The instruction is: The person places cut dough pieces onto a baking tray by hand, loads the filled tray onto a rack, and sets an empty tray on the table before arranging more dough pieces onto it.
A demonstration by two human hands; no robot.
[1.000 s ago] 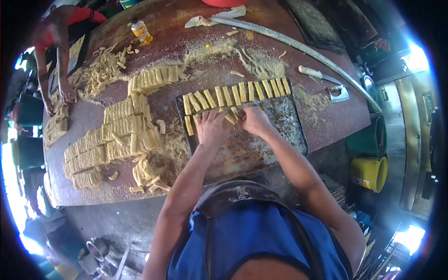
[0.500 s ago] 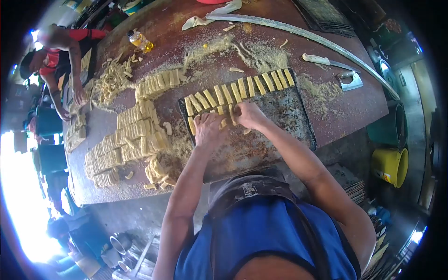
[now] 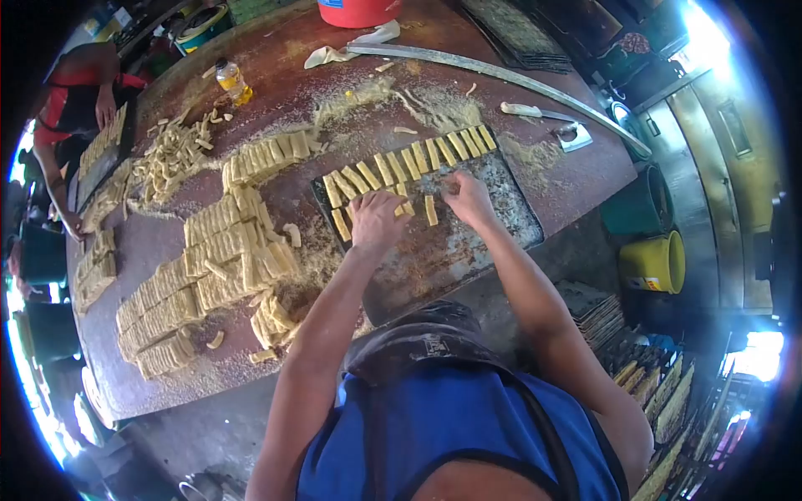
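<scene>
A dark, worn baking tray [image 3: 493, 221] lies before me, with a row of pale dough strips [image 3: 418, 157] along its far edge. A second row starts at the left side with a single dough strip [image 3: 341, 225]. My left hand [image 3: 376, 221] is low over the tray, its fingers curled around dough strips that show at its fingertips and are partly covered. Right of it, a lone dough strip [image 3: 431, 210] rests on the tray. My right hand [image 3: 470, 200] is just beyond that strip, fingers bent and thumb slightly apart, with nothing visible between them.
Stacked dough strips [image 3: 221, 230] and loose scraps [image 3: 175, 154] cover the floury table's left part. A long metal bar [image 3: 501, 71], a knife [image 3: 535, 111] and a scraper [image 3: 575, 138] lie beyond the tray. An oil bottle [image 3: 234, 81] stands farther back. Another person [image 3: 79, 92] works at the left.
My right hand has moved right, away from my left hand, leaving a dough strip on the tray between them. My left hand stays over the strips. The whole view has shifted.
</scene>
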